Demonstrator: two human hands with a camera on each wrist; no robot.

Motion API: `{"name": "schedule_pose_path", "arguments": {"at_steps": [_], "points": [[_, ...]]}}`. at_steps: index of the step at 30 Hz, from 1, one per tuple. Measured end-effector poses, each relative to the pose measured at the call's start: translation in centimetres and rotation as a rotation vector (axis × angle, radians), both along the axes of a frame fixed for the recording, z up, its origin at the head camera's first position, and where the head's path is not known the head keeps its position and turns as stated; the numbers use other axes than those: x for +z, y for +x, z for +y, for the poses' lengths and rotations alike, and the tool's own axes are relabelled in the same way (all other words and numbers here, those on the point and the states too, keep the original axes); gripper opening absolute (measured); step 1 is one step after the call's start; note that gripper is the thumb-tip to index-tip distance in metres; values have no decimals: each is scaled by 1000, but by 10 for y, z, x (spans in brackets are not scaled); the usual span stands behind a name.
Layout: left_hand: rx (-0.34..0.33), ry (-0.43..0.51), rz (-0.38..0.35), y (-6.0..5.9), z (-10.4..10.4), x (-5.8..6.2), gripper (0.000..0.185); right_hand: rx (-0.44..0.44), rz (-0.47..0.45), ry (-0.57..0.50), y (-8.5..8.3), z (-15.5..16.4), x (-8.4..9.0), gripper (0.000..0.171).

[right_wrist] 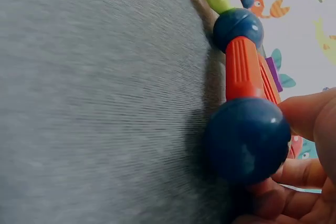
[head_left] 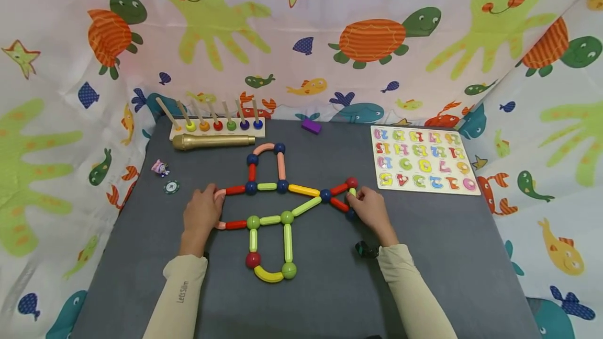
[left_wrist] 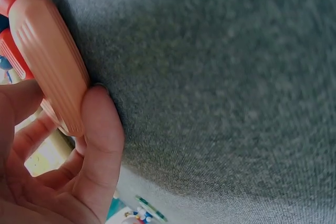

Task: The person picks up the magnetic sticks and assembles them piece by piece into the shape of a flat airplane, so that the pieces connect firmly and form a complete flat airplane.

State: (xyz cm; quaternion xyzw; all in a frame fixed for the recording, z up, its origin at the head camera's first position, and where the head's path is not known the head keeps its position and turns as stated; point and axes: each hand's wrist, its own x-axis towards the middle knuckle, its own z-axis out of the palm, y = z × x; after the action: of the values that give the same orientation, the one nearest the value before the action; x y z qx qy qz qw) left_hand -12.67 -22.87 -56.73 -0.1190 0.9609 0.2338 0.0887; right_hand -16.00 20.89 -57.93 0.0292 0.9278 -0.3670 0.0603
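A flat figure of magnetic sticks and balls lies on the grey table. In the left wrist view my left hand (left_wrist: 58,166) pinches a curved peach magnetic stick (left_wrist: 50,51) between thumb and fingers. In the head view that left hand (head_left: 200,214) is at the figure's left end, beside two red sticks (head_left: 236,225). At the right end, my right hand (head_left: 373,211) grips the light green stick (head_left: 353,191) of a small triangle, mostly hidden by the fingers. Its red ball (head_left: 352,182) shows above; its blue ball (right_wrist: 247,141) sits against the fingers in the right wrist view.
At the back left stand a peg board with rings (head_left: 218,128) and a gold microphone-like stick (head_left: 213,142). A small figurine (head_left: 160,167) and a poker chip (head_left: 171,187) lie at left. A purple block (head_left: 311,126) and number board (head_left: 424,160) lie further right.
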Motion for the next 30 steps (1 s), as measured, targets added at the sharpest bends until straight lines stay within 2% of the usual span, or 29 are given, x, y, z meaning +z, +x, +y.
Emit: {"name": "schedule_pose_path", "arguments": {"at_steps": [6,19,24,30], "points": [[17,2,13,1,-8,-1,33,10,34,-14,1,-8,1,36],[35,60,-22,5,-18,-6,30,6,4,-7,4,-9,-5,36],[50,66,-32,8,-19,-9,31,16,-6,-11,8,-10,-6,37],[25,119,-18,16,-27,-9,37,55,-25,-12,10,-4,-7,34]]}}
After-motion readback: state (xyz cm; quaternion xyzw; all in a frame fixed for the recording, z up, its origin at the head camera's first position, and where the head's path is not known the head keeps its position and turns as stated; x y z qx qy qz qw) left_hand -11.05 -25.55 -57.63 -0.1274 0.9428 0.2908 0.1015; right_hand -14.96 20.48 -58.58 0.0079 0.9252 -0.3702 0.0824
